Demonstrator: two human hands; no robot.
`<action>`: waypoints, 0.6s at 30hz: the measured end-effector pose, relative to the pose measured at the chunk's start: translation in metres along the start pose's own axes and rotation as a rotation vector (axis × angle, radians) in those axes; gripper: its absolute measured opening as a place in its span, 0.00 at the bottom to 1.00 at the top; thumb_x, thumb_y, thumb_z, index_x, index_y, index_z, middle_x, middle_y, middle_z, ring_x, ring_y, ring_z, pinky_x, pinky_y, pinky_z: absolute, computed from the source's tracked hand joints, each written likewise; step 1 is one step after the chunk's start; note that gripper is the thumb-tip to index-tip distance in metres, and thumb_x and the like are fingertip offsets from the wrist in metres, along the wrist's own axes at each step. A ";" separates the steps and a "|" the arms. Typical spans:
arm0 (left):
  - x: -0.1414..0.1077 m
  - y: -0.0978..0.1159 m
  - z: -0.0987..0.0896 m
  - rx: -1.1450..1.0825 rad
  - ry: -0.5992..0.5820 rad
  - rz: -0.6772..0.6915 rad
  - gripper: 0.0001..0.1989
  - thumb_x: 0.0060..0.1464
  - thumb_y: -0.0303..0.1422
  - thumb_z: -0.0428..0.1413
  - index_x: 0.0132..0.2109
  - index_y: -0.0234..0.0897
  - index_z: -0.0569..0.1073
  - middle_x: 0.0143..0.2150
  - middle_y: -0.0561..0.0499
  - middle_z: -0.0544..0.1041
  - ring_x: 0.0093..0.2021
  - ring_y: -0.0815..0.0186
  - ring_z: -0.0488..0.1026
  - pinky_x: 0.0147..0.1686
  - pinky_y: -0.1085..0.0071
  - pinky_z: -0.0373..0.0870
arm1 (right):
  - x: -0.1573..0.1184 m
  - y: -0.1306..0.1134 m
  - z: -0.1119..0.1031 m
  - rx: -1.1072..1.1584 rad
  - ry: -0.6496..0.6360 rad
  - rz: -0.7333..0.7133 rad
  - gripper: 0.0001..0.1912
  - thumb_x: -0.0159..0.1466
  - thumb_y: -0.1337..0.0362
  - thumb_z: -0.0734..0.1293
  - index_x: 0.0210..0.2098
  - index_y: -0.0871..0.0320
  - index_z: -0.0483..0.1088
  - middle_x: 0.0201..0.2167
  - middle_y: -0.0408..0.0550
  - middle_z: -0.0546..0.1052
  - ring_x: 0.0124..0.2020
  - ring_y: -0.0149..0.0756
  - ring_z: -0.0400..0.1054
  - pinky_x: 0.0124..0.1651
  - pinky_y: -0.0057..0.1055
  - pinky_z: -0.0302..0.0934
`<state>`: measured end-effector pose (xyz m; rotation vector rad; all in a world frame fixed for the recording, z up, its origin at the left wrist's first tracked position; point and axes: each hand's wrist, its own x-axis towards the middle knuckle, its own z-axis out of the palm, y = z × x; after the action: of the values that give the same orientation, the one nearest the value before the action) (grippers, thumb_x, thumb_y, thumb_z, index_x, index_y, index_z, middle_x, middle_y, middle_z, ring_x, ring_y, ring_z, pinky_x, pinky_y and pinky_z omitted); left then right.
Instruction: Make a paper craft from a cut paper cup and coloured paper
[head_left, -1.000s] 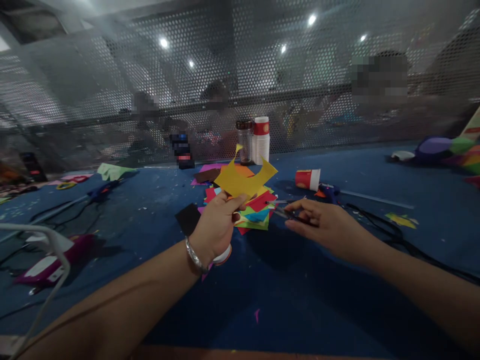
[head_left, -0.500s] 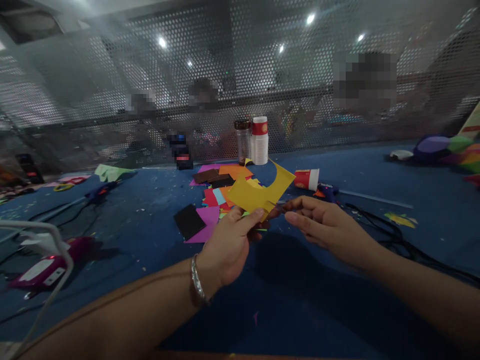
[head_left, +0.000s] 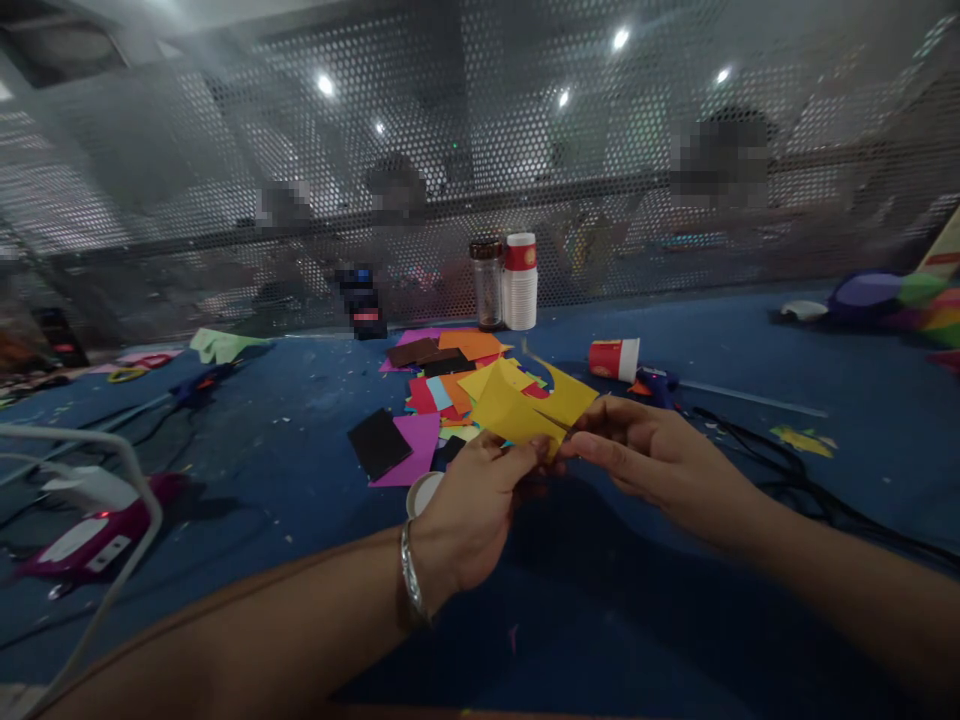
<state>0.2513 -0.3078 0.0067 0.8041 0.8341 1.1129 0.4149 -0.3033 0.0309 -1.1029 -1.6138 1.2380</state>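
My left hand [head_left: 480, 500], with a silver bracelet at the wrist, pinches a yellow sheet of paper [head_left: 504, 405] at its near edge. A curved piece is missing from the sheet's far side. My right hand [head_left: 637, 440] is closed on small scissors [head_left: 559, 424] at the sheet's right edge. Their narrow dark blades lie at a slit in the paper, while the handles are hidden by the fingers. Beneath and beyond the sheet spreads a pile of coloured paper [head_left: 429, 392]. A round white item [head_left: 424, 494] is partly covered by my left wrist.
A clear bottle [head_left: 488, 290] and stacked paper cups [head_left: 520, 290] stand at the back. One red cup [head_left: 613, 358] lies tipped near a glue gun [head_left: 657, 385]. Black cables [head_left: 772, 455] run at right; a purple power strip [head_left: 97, 535] sits left. A perforated screen [head_left: 450, 110] borders the table.
The yellow paper has tilted flatter and shifted slightly down and right along with my left hand. The scissors now lie at a longer slit. More of the round white item shows.
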 end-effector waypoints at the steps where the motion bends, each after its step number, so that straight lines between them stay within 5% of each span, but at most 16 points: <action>1: 0.000 0.000 0.000 0.005 -0.010 0.011 0.07 0.52 0.28 0.62 0.40 0.34 0.77 0.36 0.48 0.78 0.33 0.69 0.72 0.32 0.74 0.65 | 0.000 -0.001 0.000 -0.002 0.006 -0.001 0.23 0.54 0.44 0.72 0.32 0.58 0.68 0.30 0.48 0.75 0.24 0.29 0.65 0.20 0.27 0.51; 6: 0.001 0.000 -0.002 0.055 -0.054 0.024 0.06 0.53 0.30 0.61 0.40 0.34 0.78 0.38 0.47 0.79 0.35 0.68 0.73 0.33 0.74 0.65 | 0.001 -0.001 -0.001 -0.002 0.006 -0.013 0.23 0.54 0.44 0.72 0.32 0.58 0.69 0.28 0.48 0.75 0.28 0.34 0.70 0.24 0.28 0.57; 12: 0.000 0.002 -0.002 0.126 -0.074 0.023 0.06 0.54 0.30 0.60 0.37 0.32 0.79 0.36 0.45 0.80 0.34 0.68 0.72 0.33 0.74 0.65 | 0.000 0.001 -0.005 -0.060 -0.024 -0.030 0.19 0.58 0.46 0.69 0.31 0.57 0.69 0.16 0.35 0.63 0.17 0.27 0.58 0.19 0.27 0.50; 18: 0.000 0.003 -0.001 0.156 -0.040 0.053 0.08 0.57 0.34 0.57 0.39 0.36 0.80 0.36 0.47 0.81 0.34 0.67 0.74 0.32 0.73 0.65 | 0.000 0.006 -0.007 -0.075 -0.018 -0.030 0.17 0.60 0.50 0.69 0.33 0.59 0.70 0.17 0.35 0.62 0.18 0.26 0.57 0.19 0.26 0.47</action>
<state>0.2492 -0.3066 0.0089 0.9799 0.8782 1.0849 0.4229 -0.3005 0.0265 -1.1124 -1.6971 1.1792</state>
